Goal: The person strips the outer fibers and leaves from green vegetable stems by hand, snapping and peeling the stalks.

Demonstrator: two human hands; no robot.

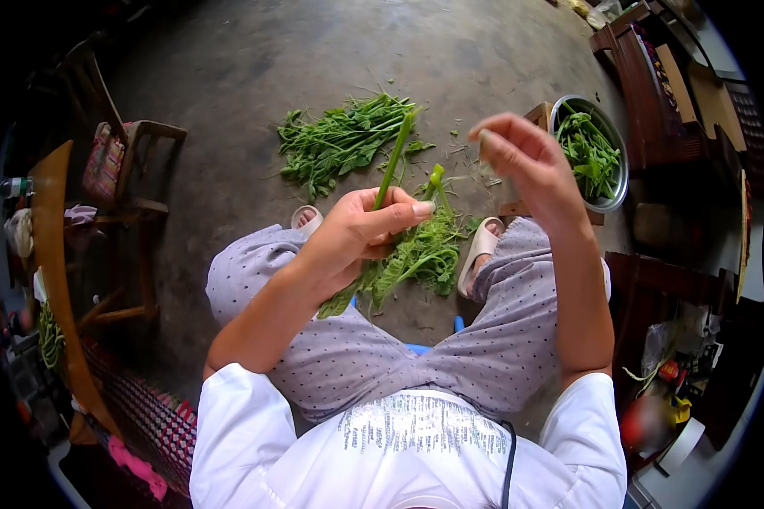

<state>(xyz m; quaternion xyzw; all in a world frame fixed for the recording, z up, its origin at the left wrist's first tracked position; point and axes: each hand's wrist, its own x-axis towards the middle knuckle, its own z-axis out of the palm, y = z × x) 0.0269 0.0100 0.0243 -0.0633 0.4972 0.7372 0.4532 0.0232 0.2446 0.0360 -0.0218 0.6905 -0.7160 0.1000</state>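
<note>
My left hand [369, 227] is closed around a leafy green stalk [396, 157], its bare stem slanting up past the thumb. A second pale green stem end [435, 176] shows near the thumb tip; I cannot tell whether it is held too. Raised apart to the right, my right hand [530, 165] has its thumb and fingertips brought together, slightly blurred, and whatever is between them is too small to make out. Below the left hand, between the feet, lies a pile of leafy greens [429, 254]. Farther forward a larger heap of green stalks [339, 140] rests on the floor.
A metal basin [621, 157] of cut greens stands at the right on a wooden stool [539, 116]. Scraps of stem litter the concrete floor [255, 85]. A wooden chair [157, 129] is at left, dark wooden furniture [645, 85] at right.
</note>
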